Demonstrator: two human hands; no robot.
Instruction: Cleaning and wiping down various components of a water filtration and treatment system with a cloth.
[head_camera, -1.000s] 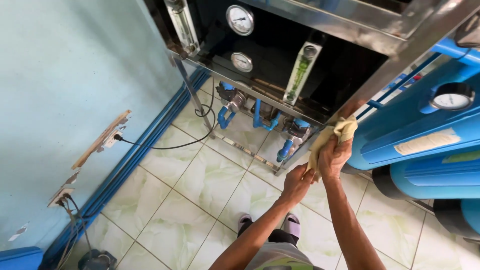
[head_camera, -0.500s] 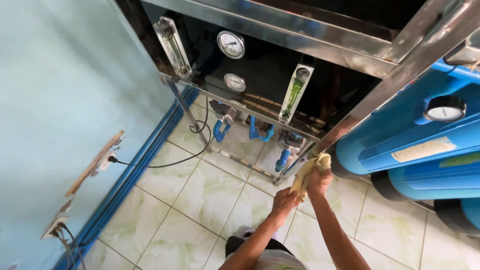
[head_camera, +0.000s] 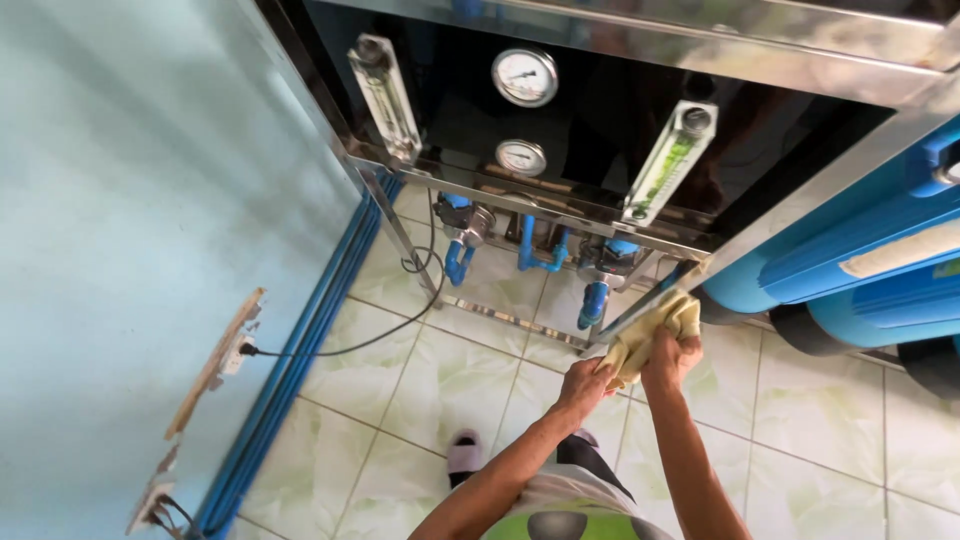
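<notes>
My right hand (head_camera: 675, 352) presses a yellow cloth (head_camera: 655, 328) against the slanted steel leg (head_camera: 660, 296) of a metal-framed machine. My left hand (head_camera: 586, 381) grips the lower end of the same cloth, just left of and below the right hand. The cloth wraps the leg near its lower end, above the tiled floor. The black front panel (head_camera: 600, 110) above carries two round gauges (head_camera: 524, 77) and two clear flow meters (head_camera: 669, 163).
Blue pipes and valves (head_camera: 530, 248) hang under the panel. Large blue tanks (head_camera: 860, 260) stand to the right. A black cable (head_camera: 400, 320) runs across the pale green tiles to a wall socket (head_camera: 232, 350) on the light blue wall at left. My sandalled foot (head_camera: 465, 458) shows below.
Both hands and the cloth slid down the steel leg toward the floor, then shifted slightly. The view has tilted, showing more of the panel.
</notes>
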